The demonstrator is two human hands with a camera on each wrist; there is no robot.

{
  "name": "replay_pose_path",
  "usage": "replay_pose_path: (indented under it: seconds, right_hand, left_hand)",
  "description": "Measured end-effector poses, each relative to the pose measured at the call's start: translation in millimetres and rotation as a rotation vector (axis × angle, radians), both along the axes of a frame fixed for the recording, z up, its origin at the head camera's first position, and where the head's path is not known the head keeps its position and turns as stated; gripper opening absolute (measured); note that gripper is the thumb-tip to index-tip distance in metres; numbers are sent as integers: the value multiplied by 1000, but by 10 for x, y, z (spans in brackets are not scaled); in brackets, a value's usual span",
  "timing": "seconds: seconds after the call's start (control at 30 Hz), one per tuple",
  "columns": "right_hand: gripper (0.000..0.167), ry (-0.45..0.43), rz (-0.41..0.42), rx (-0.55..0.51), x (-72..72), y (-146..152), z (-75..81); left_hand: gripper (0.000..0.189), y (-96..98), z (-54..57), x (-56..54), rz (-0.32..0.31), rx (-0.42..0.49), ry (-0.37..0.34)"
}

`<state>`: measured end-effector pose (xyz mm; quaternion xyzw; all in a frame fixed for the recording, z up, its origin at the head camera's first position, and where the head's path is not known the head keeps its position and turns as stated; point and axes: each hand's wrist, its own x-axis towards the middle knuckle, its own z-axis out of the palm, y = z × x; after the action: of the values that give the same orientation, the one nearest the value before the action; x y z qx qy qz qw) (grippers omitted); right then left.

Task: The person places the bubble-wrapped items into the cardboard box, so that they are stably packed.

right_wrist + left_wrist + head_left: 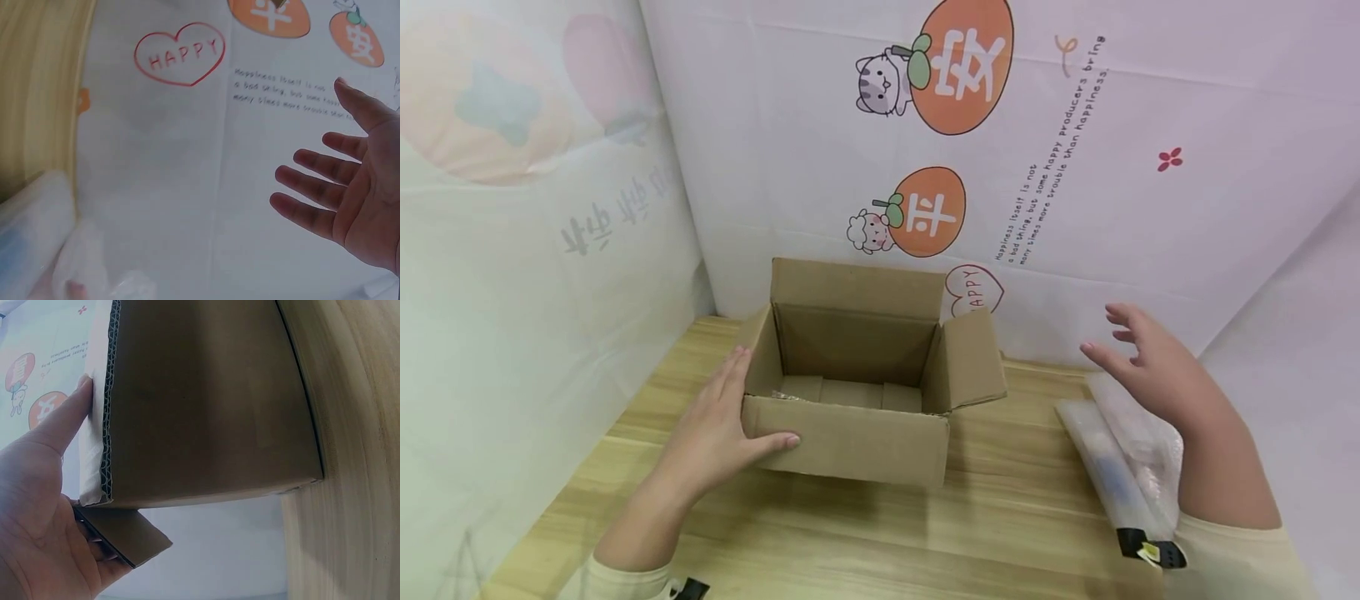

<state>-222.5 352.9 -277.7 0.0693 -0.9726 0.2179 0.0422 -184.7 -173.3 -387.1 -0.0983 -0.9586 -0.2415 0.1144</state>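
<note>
Now grips the open, brown, rectangular cardboard box (857, 346) at its near left corner with the left hand (711, 425), with the thumb on the near flap (865, 446) and fingers lodged behind the left side flap (125, 532). Seems meant to steady the box against sliding or turning.

Over to the right of the box: holds the right hand (1161, 375) up in the air, empty, well apart from the left, with thumb and fingers parted and relaxed. Hovers near the translucent, pale, plastic-wrapped packages (1105, 454), one marked with a blue patch, lying on the light wood-grain bench (1000, 517) to the right of the box. Probably lie there to be within easy reach without crossing over the box.

Back to the box: stands mouth up on the bench, in front of the white, fruit-printed backdrop (775, 125). Has the far flap (857, 287) raised, the right flap (975, 358) folded outward, the near flap turned toward the person, likely to leave the mouth clear. Shows cardboard floor panels inside, plus a shiny scrap (784, 395) at the inner left, too small to identify.
</note>
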Motion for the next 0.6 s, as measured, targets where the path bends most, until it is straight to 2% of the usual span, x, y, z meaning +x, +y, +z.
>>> replay_pose_path:
  seconds: [0.33, 0.6]
  right_hand:
    - [99, -90, -87, 60, -42, 489, -501]
    - [95, -89, -213, 163, 18, 975, -792]
  left_hand:
    - [131, -2, -15, 9, 1, -3, 0]
    - [132, 2, -20, 8, 1, -6, 8]
